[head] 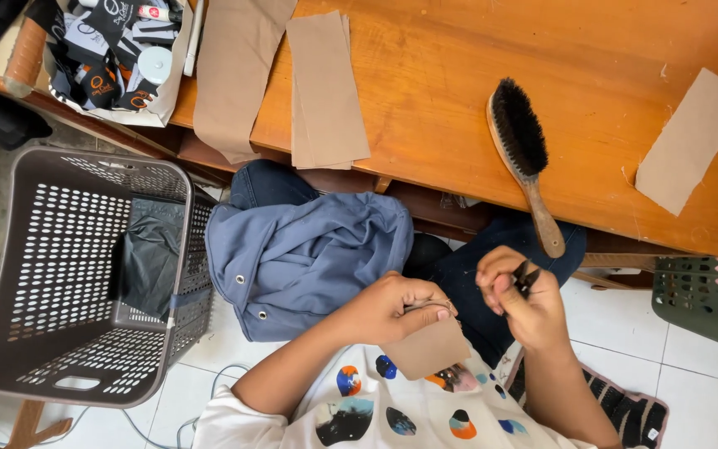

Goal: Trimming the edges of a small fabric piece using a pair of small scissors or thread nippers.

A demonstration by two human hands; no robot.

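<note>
Single view — the camera sits on my head and looks steeply down over my chest and lap. My hands, left (392, 306) and right (525, 301), lie close beneath the lens in the lower centre. The wooden surface (608, 91) fills the upper frame, its near edge just beyond my knees. A grey basket (51, 274) on the tiled floor (691, 382) bounds the left side — a green crate (712, 283) the right.

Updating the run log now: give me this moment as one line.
left hand: holds tan card piece | right hand: grips small dark tool | blue garment on lap | brush on table
</note>
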